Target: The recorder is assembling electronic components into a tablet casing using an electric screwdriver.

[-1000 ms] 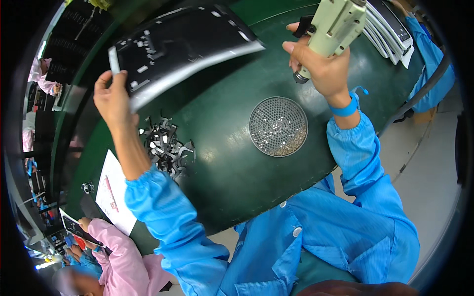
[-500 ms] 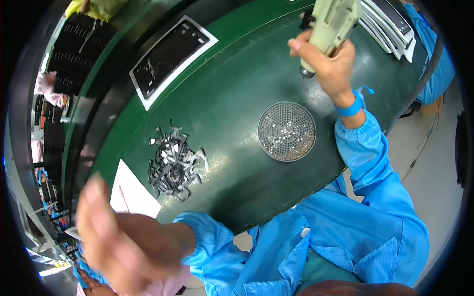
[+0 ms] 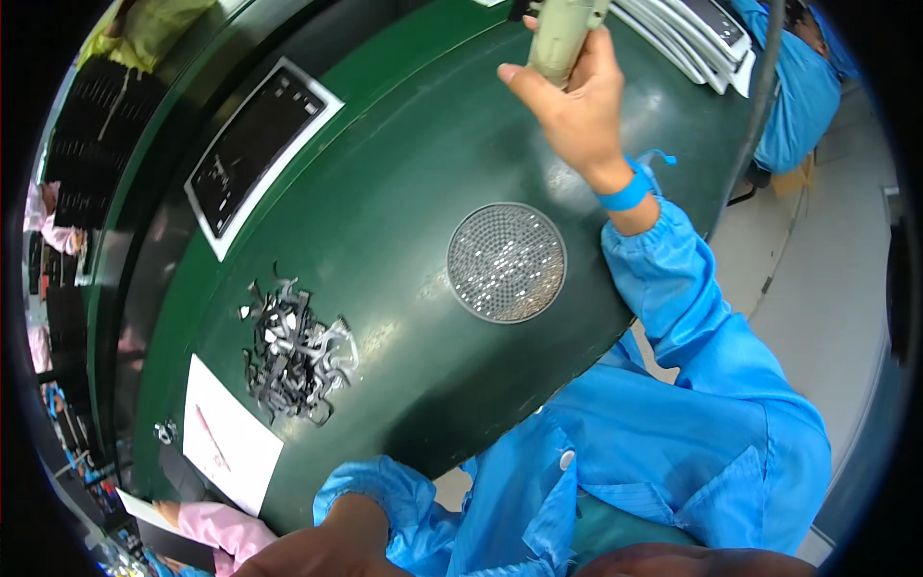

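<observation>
My right hand (image 3: pixel 585 108) is wrapped around a pale green electric screwdriver (image 3: pixel 560 46) at the far side of the table, its upper part cut off by the frame's top edge. Toward me and a little left lies a round grey perforated tray (image 3: pixel 481 252) with many small shiny metal pieces, like screws, in its holes. My left hand (image 3: pixel 312 558) is low at the bottom edge; its fingers are out of the picture. Beyond it, to the left, sits a tangled pile of black and grey strap-like parts (image 3: pixel 293 356).
A white sheet with a red pen-like mark (image 3: pixel 226 438) lies left of the pile. Farther back is a framed black panel (image 3: pixel 255 144). White-edged panels (image 3: pixel 673 38) are stacked at the far right. A co-worker's pink sleeve (image 3: pixel 226 529) reaches in at lower left.
My left hand has dropped from in front of the white sheet to the bottom edge. My right hand with the screwdriver has shifted up and left in the picture; the whole view has turned slightly.
</observation>
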Demonstrator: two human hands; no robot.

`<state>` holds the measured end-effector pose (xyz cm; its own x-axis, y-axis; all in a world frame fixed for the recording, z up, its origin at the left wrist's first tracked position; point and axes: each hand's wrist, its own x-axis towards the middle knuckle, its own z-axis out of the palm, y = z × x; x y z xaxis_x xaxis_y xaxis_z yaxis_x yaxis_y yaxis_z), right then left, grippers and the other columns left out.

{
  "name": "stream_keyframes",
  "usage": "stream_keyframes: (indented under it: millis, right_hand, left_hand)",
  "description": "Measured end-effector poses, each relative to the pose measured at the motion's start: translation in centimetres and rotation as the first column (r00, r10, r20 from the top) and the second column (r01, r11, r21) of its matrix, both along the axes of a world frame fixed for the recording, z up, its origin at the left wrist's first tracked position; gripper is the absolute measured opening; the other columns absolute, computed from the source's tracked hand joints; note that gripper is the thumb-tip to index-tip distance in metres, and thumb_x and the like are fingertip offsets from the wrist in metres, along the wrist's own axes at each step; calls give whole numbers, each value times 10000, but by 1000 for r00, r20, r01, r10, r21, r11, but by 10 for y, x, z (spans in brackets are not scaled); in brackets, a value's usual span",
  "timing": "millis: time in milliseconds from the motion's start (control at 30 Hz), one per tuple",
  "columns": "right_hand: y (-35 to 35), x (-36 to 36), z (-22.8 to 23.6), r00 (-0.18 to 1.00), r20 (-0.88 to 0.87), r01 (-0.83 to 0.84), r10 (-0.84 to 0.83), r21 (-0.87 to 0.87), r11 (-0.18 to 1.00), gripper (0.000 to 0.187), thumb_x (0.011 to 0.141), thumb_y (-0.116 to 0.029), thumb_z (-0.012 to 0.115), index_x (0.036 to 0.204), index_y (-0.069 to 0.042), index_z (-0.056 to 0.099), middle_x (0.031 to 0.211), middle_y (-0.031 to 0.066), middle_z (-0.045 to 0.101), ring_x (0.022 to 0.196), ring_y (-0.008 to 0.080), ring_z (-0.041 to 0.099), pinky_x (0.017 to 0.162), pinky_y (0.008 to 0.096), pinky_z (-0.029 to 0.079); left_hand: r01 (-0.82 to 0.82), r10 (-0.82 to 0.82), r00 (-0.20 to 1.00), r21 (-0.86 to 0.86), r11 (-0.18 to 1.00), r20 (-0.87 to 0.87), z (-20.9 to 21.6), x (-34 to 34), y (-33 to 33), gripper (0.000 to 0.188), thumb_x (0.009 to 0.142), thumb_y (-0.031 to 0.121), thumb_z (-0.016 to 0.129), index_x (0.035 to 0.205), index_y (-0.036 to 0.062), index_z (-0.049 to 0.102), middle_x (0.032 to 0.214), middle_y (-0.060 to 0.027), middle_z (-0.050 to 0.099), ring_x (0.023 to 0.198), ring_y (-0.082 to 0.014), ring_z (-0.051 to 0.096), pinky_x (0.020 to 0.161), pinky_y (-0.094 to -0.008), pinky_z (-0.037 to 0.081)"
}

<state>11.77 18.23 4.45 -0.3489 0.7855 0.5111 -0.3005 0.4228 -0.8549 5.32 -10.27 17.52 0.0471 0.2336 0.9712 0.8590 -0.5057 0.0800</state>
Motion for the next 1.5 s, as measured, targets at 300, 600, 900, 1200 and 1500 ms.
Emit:
stream_keyframes:
  millis: [300, 600, 900, 1200, 1500]
  right_hand:
    - [10, -8, 9, 948, -90, 308, -306, 517, 799, 796, 678, 44, 681, 1343, 34, 243, 1257, 130, 429, 1127, 197, 452, 969, 325, 356]
    - [10, -1, 1, 978, -104, 206, -181, 335, 920, 754, 686, 52, 708, 1304, 34, 276, 1167, 121, 487, 1009, 186, 518, 843, 292, 446]
    - [13, -4, 5, 954, -96, 291, -283, 518, 804, 838, 666, 40, 746, 1329, 42, 233, 1262, 156, 425, 1139, 239, 453, 950, 357, 368]
    - [12, 1, -9, 949, -36, 296, -315, 454, 840, 911, 659, -42, 707, 1397, -1, 174, 1354, 200, 360, 1224, 303, 405, 986, 388, 332]
    - [12, 2, -3, 959, -63, 277, -276, 399, 874, 872, 674, 33, 682, 1378, 9, 167, 1317, 161, 367, 1158, 237, 437, 959, 328, 366]
  left_hand:
    - [16, -18, 999, 82, 996, 27, -6, -1, 5, 125, 893, 149, 426, 906, 119, 547, 842, -40, 556, 822, -175, 537, 713, -358, 409]
    - [106, 76, 942, -504, 857, 328, -2, 21, -29, 282, 897, 152, 375, 1006, 268, 608, 1061, -66, 587, 842, -185, 564, 785, -439, 441]
    - [-114, 108, 991, -75, 991, -77, -14, -6, -32, 314, 849, 84, 444, 1005, 309, 598, 969, -10, 587, 759, -121, 558, 781, -386, 434]
    - [-22, 24, 999, -54, 998, 45, -4, 1, -19, 318, 810, 0, 451, 1012, 184, 613, 1060, 142, 590, 830, -195, 543, 666, -343, 427]
    - [220, 30, 818, -361, 906, 574, 12, 19, -51, 270, 825, 54, 547, 1046, 191, 619, 991, 58, 558, 681, -154, 500, 555, -311, 409]
